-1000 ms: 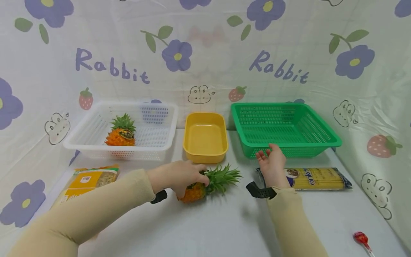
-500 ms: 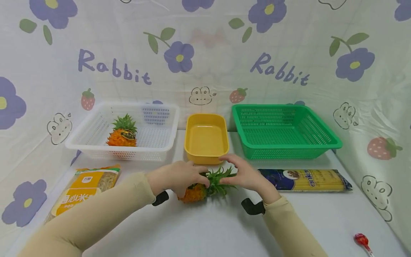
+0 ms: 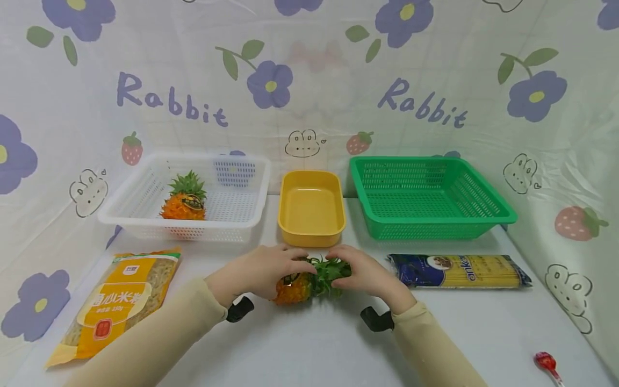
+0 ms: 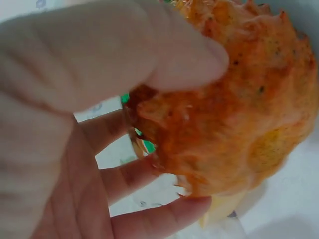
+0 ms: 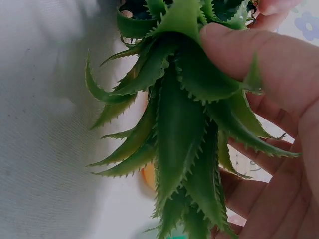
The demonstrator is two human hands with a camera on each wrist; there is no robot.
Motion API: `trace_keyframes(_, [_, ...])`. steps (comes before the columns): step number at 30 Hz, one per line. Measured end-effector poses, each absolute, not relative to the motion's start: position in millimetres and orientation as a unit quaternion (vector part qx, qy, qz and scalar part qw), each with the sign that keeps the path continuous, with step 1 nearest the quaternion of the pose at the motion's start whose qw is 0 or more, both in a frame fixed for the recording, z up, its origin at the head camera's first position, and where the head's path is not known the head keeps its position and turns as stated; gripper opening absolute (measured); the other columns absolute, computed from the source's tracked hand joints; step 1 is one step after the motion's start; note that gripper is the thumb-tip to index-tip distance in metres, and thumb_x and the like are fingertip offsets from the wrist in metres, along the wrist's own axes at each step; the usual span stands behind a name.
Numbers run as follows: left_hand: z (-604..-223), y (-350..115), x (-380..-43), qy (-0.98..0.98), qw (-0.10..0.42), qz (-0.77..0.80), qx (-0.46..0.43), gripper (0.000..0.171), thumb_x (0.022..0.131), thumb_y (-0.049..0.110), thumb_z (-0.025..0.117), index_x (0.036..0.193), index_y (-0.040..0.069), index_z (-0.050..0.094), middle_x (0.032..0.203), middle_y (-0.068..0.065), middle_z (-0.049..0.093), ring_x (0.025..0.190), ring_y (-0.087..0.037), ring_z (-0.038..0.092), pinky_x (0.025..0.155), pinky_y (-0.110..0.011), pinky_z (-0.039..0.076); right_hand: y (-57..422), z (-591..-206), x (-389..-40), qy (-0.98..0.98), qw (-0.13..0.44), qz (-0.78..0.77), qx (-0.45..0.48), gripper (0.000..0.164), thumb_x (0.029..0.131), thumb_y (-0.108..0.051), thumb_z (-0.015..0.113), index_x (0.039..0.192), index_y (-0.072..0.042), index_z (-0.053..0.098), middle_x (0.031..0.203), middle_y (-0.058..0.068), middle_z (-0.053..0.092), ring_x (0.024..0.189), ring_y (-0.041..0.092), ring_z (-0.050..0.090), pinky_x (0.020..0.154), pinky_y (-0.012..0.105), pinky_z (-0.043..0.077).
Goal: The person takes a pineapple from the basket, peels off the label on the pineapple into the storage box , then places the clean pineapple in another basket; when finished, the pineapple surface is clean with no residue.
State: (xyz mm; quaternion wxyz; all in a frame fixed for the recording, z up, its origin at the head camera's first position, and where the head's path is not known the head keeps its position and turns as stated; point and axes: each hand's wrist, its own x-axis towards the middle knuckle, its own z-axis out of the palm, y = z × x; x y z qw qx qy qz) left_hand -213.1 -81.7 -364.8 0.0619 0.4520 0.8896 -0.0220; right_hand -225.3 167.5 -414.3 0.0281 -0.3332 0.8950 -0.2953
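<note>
A small orange pineapple (image 3: 292,291) lies on its side at the middle of the table, its green leafy crown (image 3: 325,277) toward the right. My left hand (image 3: 252,271) grips the fruit body; in the left wrist view the thumb presses one side of the spiny skin (image 4: 234,119) while the other fingers reach round the opposite side. The right hand (image 3: 366,273) holds the crown, with its thumb over the base of the serrated leaves (image 5: 182,119) and its fingers behind them. Part of the fruit is hidden under the left hand.
A yellow tub (image 3: 311,239) stands just behind the pineapple, between a white basket (image 3: 232,232) holding another pineapple (image 3: 184,207) and a green basket (image 3: 435,228). An orange food packet (image 3: 116,306) lies left, a spaghetti packet (image 3: 464,271) and a red lollipop (image 3: 546,361) right.
My right hand has come left from in front of the green basket to the pineapple's crown. The left hand has stayed on the fruit; its forearm has shifted, uncovering more of the orange packet.
</note>
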Motion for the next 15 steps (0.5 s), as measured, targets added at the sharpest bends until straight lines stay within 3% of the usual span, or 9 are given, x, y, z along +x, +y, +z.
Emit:
trace_keyframes(5, [-376.1,-94.7,-214.8,0.899,0.051,0.144,0.41,0.077,0.066,0.026,0.081,0.134,0.026,0.045,0.143,-0.004,0.039,0.126,-0.025,0.041,0.099,-0.042,0.042,167.1,-418.9,-224.6,0.899,0.017,-0.293,-0.326,0.043,0.075,-0.013,0.074,0.115,-0.005,0.059,0.114,0.008,0.062,0.107,0.024,0.057,0.093,0.04,0.046])
trace_keyframes(9, [-390.5,-104.5,-214.3,0.894,0.025,0.306,0.328,0.082,0.065,0.027,0.082,0.136,0.021,0.042,0.145,-0.004,0.034,0.13,-0.025,0.036,0.104,-0.045,0.036,167.3,-421.8,-223.4,0.9,0.011,-0.293,-0.322,0.042,0.075,-0.013,0.074,0.114,-0.007,0.06,0.113,0.007,0.062,0.107,0.024,0.057,0.092,0.04,0.046])
trace_keyframes(11, [-399.0,-109.9,-212.8,0.887,0.023,0.367,0.28,0.087,0.064,0.027,0.084,0.138,0.019,0.038,0.144,-0.005,0.033,0.13,-0.028,0.036,0.103,-0.048,0.036,166.2,-423.8,-222.7,0.9,0.01,-0.298,-0.319,0.041,0.076,-0.013,0.073,0.114,-0.008,0.06,0.113,0.007,0.062,0.107,0.024,0.057,0.092,0.04,0.046])
trace_keyframes(15, [-414.0,-116.6,-208.9,0.873,0.069,0.442,0.194,0.098,0.06,0.025,0.087,0.14,0.019,0.031,0.143,-0.012,0.031,0.122,-0.037,0.042,0.096,-0.051,0.041,164.6,-425.8,-222.5,0.898,0.01,-0.309,-0.312,0.04,0.076,-0.011,0.073,0.114,-0.009,0.06,0.113,0.006,0.062,0.107,0.025,0.057,0.092,0.04,0.046])
